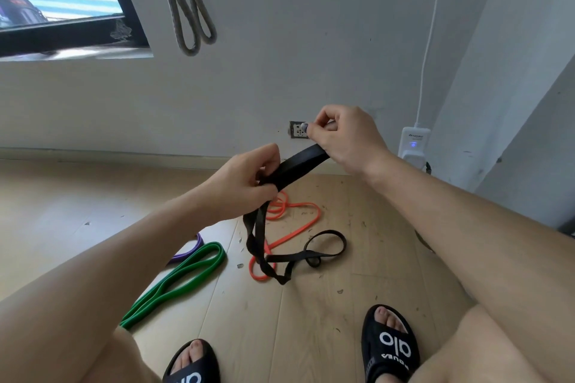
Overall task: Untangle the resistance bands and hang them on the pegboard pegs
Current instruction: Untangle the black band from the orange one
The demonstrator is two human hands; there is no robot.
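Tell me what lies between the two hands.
In the head view, a taut stretch of the black band spans from the left hand to the right hand; nothing else lies between them.

It looked like a room in a home: a pale wood-plank floor (311, 320) strewn with bits of debris, a plain white plastered wall (311, 40) with a socket plate (297, 130), a dark-framed window (62, 9), and black slide sandals (390, 348) on bare feet.
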